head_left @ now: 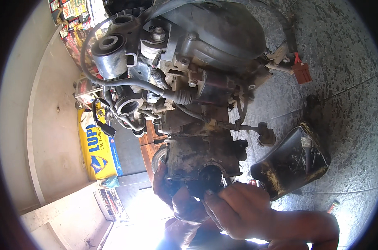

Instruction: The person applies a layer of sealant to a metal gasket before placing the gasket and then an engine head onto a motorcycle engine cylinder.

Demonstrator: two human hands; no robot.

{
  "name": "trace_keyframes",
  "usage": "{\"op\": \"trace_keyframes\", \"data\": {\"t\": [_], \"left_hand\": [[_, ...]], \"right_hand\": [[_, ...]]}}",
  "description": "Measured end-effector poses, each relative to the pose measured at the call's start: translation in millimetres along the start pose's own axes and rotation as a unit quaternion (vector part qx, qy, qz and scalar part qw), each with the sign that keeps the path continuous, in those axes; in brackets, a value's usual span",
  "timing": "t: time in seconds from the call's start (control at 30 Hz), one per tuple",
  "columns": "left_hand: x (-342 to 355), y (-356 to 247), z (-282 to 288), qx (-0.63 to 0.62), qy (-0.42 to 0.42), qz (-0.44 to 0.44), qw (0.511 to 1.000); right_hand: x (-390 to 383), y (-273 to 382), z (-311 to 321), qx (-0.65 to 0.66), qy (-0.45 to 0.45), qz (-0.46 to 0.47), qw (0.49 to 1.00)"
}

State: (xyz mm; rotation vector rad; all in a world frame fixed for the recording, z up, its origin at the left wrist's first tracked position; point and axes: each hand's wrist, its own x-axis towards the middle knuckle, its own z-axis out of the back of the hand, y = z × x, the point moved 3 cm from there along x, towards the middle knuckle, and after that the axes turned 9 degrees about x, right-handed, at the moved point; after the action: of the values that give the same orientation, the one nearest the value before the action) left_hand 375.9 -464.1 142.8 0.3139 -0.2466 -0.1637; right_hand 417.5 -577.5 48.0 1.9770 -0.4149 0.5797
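A grimy engine (201, 87) with hoses and cables fills the middle of the view. At its lower end, a dark block-shaped section (189, 156) has a curved notch with a dark round part (210, 177) in it. The thumb of my right hand (243, 206) presses at the lower edge of this round part, its other fingers curled. My left hand (185, 204) is closed beside it, with fingers bent around the left side of the engine's end. What the left fingers grip is hidden in shadow.
On the speckled floor to the right lies a black open container (276, 166) with a brush (307, 148) and small metal pieces. A red connector (302, 73) hangs from a cable at upper right. A yellow banner (98, 146) and wooden cabinet (149, 143) stand left, behind the engine.
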Motion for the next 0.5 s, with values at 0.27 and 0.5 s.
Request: {"op": "trace_keyframes", "data": {"t": [0.27,0.5], "left_hand": [[-3.4,-5.7,5.8,0.008,0.003,0.012,1.000],[-1.0,-0.7,4.7,0.003,0.006,0.011,1.000]], "right_hand": [[0.3,1.7,2.5,-0.003,0.042,0.019,0.999],[-7.9,-4.4,-4.2,-0.013,0.035,0.020,0.999]]}}
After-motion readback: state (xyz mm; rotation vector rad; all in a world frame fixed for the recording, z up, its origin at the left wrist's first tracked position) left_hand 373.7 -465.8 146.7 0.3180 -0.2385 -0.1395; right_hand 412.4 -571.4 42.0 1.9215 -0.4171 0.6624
